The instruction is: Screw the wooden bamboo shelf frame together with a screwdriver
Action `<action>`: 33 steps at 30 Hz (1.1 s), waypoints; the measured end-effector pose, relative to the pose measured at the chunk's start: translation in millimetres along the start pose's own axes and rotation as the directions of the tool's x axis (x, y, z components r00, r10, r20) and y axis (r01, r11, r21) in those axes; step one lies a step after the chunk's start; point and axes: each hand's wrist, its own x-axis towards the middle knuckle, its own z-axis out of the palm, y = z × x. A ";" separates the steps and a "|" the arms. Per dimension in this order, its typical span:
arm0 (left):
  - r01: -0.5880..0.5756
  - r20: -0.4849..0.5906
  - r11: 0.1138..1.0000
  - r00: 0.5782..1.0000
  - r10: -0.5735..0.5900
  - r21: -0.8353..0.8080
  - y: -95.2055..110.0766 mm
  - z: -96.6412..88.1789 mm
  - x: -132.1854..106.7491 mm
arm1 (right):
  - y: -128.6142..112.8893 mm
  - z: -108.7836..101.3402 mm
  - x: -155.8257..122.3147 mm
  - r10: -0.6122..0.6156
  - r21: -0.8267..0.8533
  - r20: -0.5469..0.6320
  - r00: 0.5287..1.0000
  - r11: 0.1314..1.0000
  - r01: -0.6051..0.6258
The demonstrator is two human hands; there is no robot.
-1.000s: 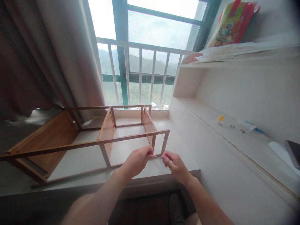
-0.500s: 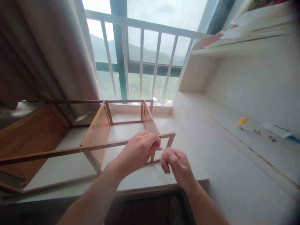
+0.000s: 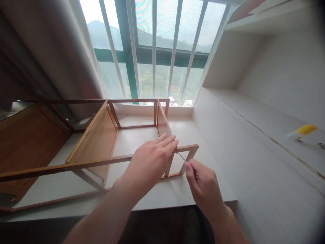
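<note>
A brown wooden shelf frame (image 3: 93, 163) lies on its side on a white ledge, its shelf panels standing crosswise. My left hand (image 3: 152, 159) rests over the near rail where the end panel (image 3: 164, 118) meets it, fingers stretched flat and hiding part of that joint. My right hand (image 3: 203, 179) is closed round a thin metal hex key (image 3: 182, 157); most of the key is inside the fist. Its tip reaches the near rail at the frame's right end, just right of my left fingertips. Whether it sits in a screw is too small to tell.
A barred window (image 3: 165, 51) is behind the frame, with a grey curtain (image 3: 50, 51) at the left. On the white shelf unit (image 3: 254, 105) at the right lie a yellow-topped packet (image 3: 306, 129) and small metal pieces (image 3: 321, 145). The ledge's front edge (image 3: 152, 208) is below my hands.
My hands were together at the hex key; now they are apart. The left has flattened onto the frame, and the right has brought the key's tip to the rail. The view has shifted.
</note>
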 end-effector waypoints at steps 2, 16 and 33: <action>0.023 0.008 1.000 1.000 -0.023 0.001 1.2 1.3 0.2 | 0.8 0.9 0.1 -0.026 -0.006 -0.010 1.000 1.000 0.026; 0.102 -0.030 0.990 0.995 -0.099 0.098 9.8 9.6 2.7 | 7.8 1.0 0.3 -0.069 0.020 -0.002 0.998 0.997 0.069; 0.100 -0.049 0.991 0.994 -0.095 0.094 13.9 13.0 3.9 | 9.1 -3.5 0.5 -0.088 -0.025 -0.002 0.996 0.996 0.088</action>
